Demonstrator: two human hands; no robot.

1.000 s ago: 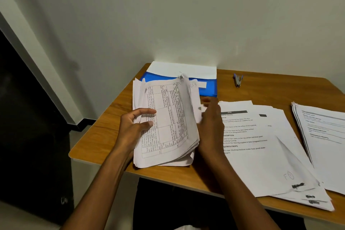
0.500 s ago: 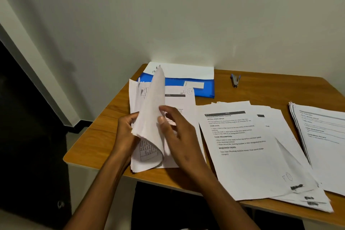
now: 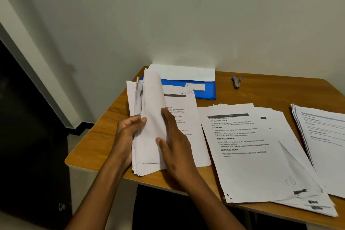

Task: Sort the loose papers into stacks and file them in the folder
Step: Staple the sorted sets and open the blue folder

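The right hand (image 3: pixel 175 147) lies flat and open on a turned page (image 3: pixel 153 117). The left hand (image 3: pixel 128 132) grips the paper pile (image 3: pixel 147 166) edge. The blue folder (image 3: pixel 205 91) sits behind, nearer the right hand.

Wooden table (image 3: pixel 104 142), pale wall (image 3: pixel 168 15)

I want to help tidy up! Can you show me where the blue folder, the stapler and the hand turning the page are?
blue folder (image 3: pixel 210 92): head view, on its bare blue cover near the right edge.
stapler (image 3: pixel 236 82): head view, on the middle of its body.
right hand (image 3: pixel 175 145): head view, on the back of the hand.
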